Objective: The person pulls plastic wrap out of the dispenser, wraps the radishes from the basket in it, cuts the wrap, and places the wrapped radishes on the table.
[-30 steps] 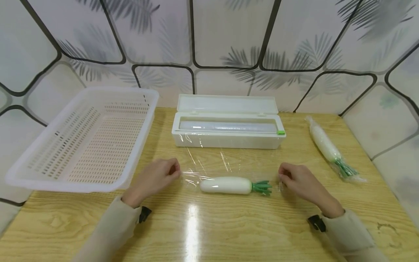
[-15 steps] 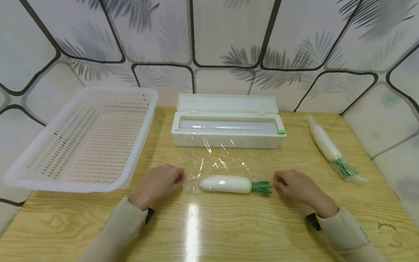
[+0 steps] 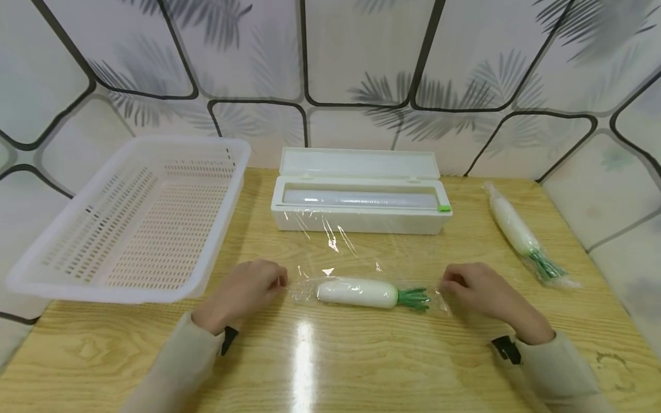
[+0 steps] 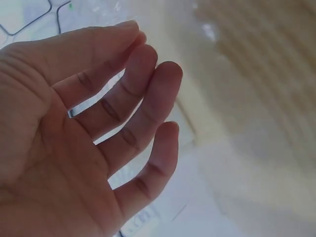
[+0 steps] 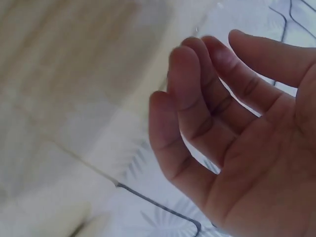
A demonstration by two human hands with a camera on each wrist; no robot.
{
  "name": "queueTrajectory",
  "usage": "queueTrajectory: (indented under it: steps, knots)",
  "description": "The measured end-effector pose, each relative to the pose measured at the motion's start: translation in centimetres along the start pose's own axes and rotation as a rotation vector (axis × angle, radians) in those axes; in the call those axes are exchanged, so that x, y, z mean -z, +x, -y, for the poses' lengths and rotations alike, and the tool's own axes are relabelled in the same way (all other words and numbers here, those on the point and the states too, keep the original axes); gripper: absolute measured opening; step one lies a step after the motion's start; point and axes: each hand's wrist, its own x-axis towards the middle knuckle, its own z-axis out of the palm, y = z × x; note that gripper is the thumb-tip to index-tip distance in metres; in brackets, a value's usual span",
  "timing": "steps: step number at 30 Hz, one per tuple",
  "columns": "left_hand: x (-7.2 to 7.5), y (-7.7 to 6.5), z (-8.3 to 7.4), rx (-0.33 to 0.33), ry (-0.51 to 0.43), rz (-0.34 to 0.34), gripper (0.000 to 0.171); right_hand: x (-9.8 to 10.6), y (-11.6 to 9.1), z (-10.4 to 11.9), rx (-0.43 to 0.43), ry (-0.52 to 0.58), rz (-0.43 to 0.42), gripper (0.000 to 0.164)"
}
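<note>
A white daikon [image 3: 357,292] with green stalks lies crosswise on the table, covered by clear plastic wrap [image 3: 330,246] running forward from the dispenser. My left hand [image 3: 248,292] is off its rounded end at the wrap's left edge. In the left wrist view, thumb and index fingertips [image 4: 132,27] meet in a pinch there, the other fingers loosely bent. Beyond the green stalks, my right hand [image 3: 485,295] hovers by the wrap's right corner. In the right wrist view, its thumb [image 5: 247,47] stands slightly apart from the relaxed, bent fingers.
Behind the daikon stands a white wrap dispenser box [image 3: 361,222], lid raised, film roll [image 3: 361,198] inside, green slider at its right end. A white perforated basket [image 3: 201,281] takes up the left. A wrapped daikon [image 3: 513,226] lies at the right. A patterned wall closes the back.
Both hands first moved inward toward the daikon's ends with the wrap, then slightly apart again. The wrap now lies lower around the daikon. Dispenser, basket and wrapped daikon have stayed put.
</note>
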Motion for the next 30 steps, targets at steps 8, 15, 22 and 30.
queueTrajectory:
  steps: [8,15,22,30]
  knots:
    - [1.0,-0.5,-0.6,-0.068,0.082,-0.184,0.012,0.1,-0.2,1.7,0.200,-0.063,-0.221,0.015]
    - [-0.5,0.5,-2.2,-0.306,0.139,-0.213,0.024,-2.1,0.4,2.4,0.555,-0.174,-0.305,0.037]
    - [-1.8,0.9,-2.7,-0.352,0.200,-0.134,0.038,-3.0,0.5,2.7,0.533,-0.237,-0.235,0.053]
    - [-2.3,1.2,-2.8,-0.318,0.200,-0.091,0.040,-3.2,0.4,2.7,0.472,-0.237,-0.190,0.047]
